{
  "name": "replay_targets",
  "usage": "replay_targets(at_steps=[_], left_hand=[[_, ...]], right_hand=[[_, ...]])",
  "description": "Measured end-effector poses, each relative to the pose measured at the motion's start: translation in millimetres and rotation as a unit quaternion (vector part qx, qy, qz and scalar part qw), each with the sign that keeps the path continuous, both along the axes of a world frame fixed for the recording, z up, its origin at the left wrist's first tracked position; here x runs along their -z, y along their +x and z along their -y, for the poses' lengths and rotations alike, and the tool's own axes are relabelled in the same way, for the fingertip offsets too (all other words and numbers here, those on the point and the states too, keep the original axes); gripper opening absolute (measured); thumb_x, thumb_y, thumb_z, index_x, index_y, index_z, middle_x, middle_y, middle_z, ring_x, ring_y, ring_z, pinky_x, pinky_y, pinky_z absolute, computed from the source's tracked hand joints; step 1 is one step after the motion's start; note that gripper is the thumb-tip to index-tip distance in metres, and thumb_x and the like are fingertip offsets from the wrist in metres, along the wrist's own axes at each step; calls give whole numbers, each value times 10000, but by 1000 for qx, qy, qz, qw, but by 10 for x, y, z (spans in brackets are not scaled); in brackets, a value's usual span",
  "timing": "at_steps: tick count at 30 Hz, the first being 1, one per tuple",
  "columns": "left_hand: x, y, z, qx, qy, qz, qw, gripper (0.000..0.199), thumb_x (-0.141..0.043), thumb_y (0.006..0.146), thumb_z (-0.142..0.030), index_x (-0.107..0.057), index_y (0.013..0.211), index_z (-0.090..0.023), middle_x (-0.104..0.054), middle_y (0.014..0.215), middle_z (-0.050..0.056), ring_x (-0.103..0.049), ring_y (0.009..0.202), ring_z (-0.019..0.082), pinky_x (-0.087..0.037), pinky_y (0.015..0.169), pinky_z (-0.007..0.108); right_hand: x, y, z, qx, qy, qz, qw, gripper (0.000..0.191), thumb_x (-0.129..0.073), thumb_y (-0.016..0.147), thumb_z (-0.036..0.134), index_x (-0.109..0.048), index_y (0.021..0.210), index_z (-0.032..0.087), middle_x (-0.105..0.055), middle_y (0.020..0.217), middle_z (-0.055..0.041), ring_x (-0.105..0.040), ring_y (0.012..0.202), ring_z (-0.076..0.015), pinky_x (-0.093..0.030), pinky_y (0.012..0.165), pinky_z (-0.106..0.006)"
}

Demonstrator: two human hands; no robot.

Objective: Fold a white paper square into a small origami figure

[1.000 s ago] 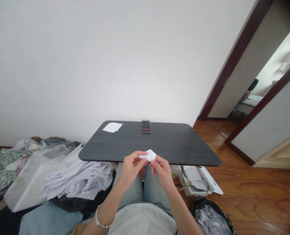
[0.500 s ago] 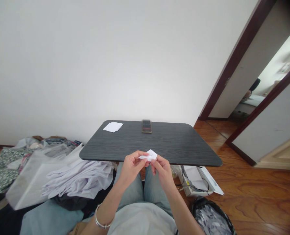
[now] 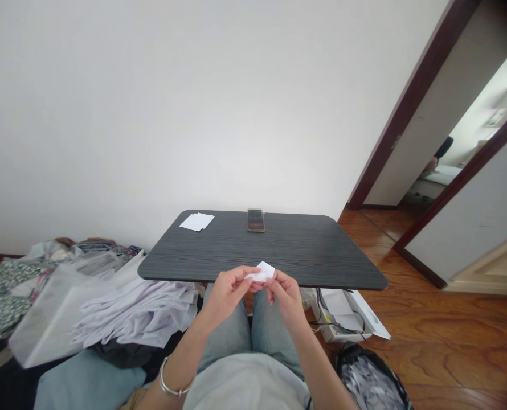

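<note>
White folded paper, small and angular (image 3: 266, 270), is pinched at opposite sides by the fingers of the left hand (image 3: 231, 287) and right hand (image 3: 288, 294), probably to keep it steady, by the near edge of the black wood-grained worktop (image 3: 313, 247), its finer folds too small to make out.

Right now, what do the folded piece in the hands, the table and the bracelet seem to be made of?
Folded piece: most likely white, matte paper; it is thin, with straight edges and pointed corners.
Table: perhaps laminated board with a dark, low-shine finish; grain-like lines cross its top, but real wood is possible.
Bracelet: probably polished metal; it looks silvery and shiny.
</note>
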State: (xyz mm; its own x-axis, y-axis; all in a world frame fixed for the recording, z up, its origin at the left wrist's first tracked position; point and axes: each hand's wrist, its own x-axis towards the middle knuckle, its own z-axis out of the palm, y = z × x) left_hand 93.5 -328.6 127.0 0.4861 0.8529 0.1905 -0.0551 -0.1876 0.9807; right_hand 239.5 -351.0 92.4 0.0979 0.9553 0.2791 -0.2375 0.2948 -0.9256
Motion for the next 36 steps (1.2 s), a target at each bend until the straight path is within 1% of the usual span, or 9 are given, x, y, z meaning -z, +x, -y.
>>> replay_targets(at_steps=[6,9,12,14,19,23,28,32,36], left_hand=[[-70,-69,5,57,17,-4,998,339,-495,836,-292,-539,1135,-141,-679,978,95,-636,897,194,-488,817,317],[-54,-25,16,14,12,32,999,320,-551,802,-287,-540,1090,-147,-681,937,80,-640,836,174,-493,786,297],[-28,20,7,-62,4,44,997,238,-571,782,-306,-583,944,-132,-686,825,61,-641,737,156,-508,721,276],[-24,25,-11,-85,-2,39,996,220,-591,762,-310,-603,874,-122,-686,788,58,-639,704,153,-513,696,271],[-36,-2,-51,-102,-6,26,994,210,-629,720,-290,-627,840,-118,-692,750,52,-636,645,146,-521,659,266],[-46,0,-45,-84,8,-8,996,195,-627,720,-277,-642,835,-121,-692,745,52,-639,644,149,-525,647,263],[-57,-19,-37,-68,16,-39,997,199,-633,714,-287,-650,818,-119,-697,745,65,-644,637,157,-527,627,267],[-40,-25,-48,-78,15,-38,996,192,-638,708,-286,-642,805,-120,-689,711,53,-640,626,152,-522,620,260],[-5,-2,-73,-107,4,-4,994,161,-654,688,-261,-610,775,-133,-659,632,12,-625,589,137,-509,609,249]], right_hand=[[24,13,0,8,4,9,1000,278,-561,759,397,-518,601,172,-425,399,64,-321,355,-63,-266,378,-194],[13,-13,24,9,6,11,1000,266,-560,763,400,-528,628,173,-423,401,67,-321,351,-62,-266,373,-191],[-2,-31,43,0,-2,23,1000,269,-573,746,417,-543,640,171,-437,404,61,-339,346,-66,-281,364,-193],[-7,-31,43,-9,-5,32,999,282,-582,734,425,-540,623,169,-459,418,51,-363,353,-69,-295,365,-194],[-6,-13,7,-6,2,26,1000,279,-581,749,409,-503,615,177,-504,484,37,-419,401,-76,-342,401,-194],[-13,-7,-18,26,1,6,1000,212,-617,735,373,-523,775,188,-546,622,20,-480,477,-90,-375,425,-191],[-20,10,-19,54,18,15,998,287,-642,723,339,-529,951,206,-547,703,3,-522,591,-123,-405,466,-200],[9,23,-17,32,10,28,999,199,-632,735,356,-581,825,186,-579,657,-5,-514,555,-116,-407,468,-204],[41,15,-20,31,2,7,999,199,-653,717,359,-566,742,182,-573,595,15,-498,515,-99,-395,453,-188]])
